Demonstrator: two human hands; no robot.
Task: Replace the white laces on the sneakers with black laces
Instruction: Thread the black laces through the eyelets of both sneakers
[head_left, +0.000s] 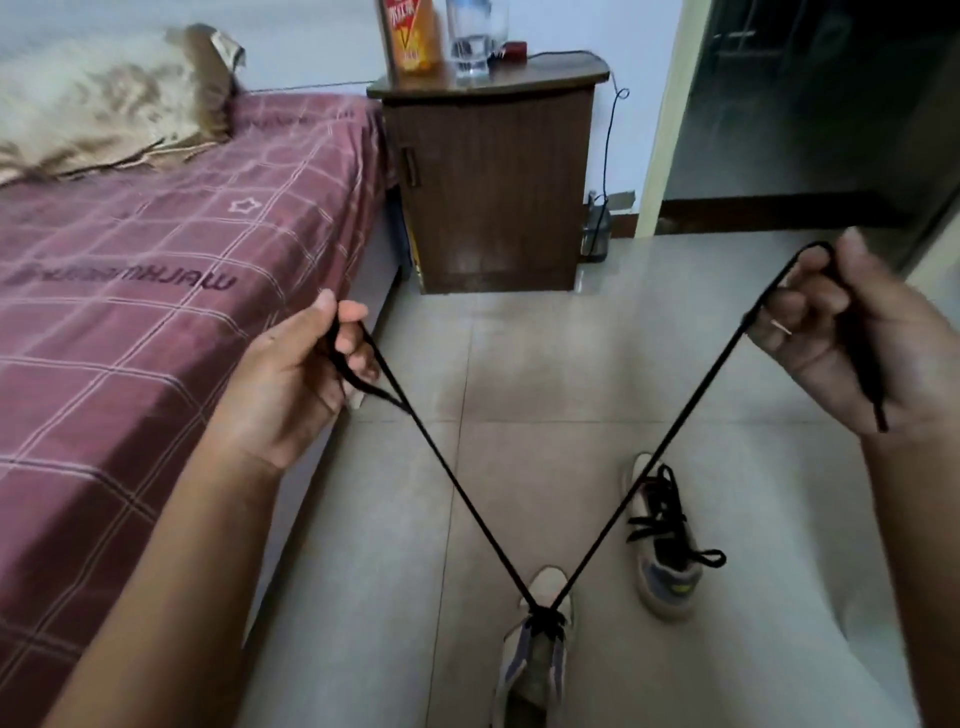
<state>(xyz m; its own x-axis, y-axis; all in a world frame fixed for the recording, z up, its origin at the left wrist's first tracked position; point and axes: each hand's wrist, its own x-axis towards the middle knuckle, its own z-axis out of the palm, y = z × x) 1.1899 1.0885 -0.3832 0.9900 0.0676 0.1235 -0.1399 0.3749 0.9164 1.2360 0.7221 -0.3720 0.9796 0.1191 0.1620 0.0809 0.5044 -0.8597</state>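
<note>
Sneaker (540, 639) on the floor nearest the viewer is being laced: a black lace (467, 499) is rising from its lower eyelets in a taut V. Left hand (306, 374) and right hand (852, 343) are each gripping one end, evening them. Just beyond that shoe, the second sneaker (665, 540) is already wearing black. Crossing upward likely comes next.

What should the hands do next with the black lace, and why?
Probably cross the two ends to start a knot. The left hand and right hand each grip one end of the black lace, pulled taut up from the near sneaker. The far sneaker already carries black laces.
</note>
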